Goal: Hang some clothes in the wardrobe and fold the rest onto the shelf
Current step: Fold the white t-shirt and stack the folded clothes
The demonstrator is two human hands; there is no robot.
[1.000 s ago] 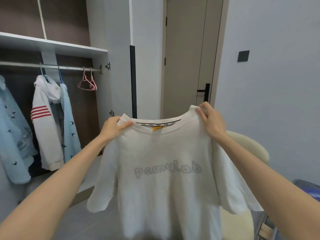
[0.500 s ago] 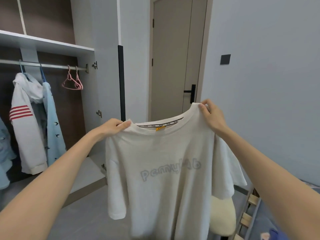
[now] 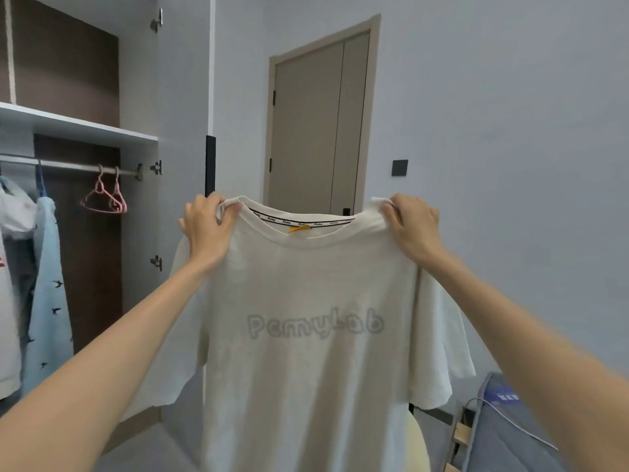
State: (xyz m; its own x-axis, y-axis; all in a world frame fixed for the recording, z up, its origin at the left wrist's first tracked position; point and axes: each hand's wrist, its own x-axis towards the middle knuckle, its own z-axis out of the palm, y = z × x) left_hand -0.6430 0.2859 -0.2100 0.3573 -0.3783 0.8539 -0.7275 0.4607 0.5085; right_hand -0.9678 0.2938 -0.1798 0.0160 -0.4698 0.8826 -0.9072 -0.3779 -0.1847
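Note:
I hold a cream T-shirt with grey lettering spread out in front of me, hanging full length. My left hand grips its left shoulder beside the collar. My right hand grips the right shoulder at about the same height. The open wardrobe is at the left, with a hanging rail and a white shelf above it. Two empty pink hangers hang on the rail near its right end.
A light blue shirt with bird prints and a white garment hang on the rail at far left. A closed beige door stands behind the T-shirt. A cream chair and blue bedding are at lower right.
Both hands have lifted the T-shirt higher and levelled its shoulders. My view has tilted up and turned right, so the wardrobe clothes sit further left.

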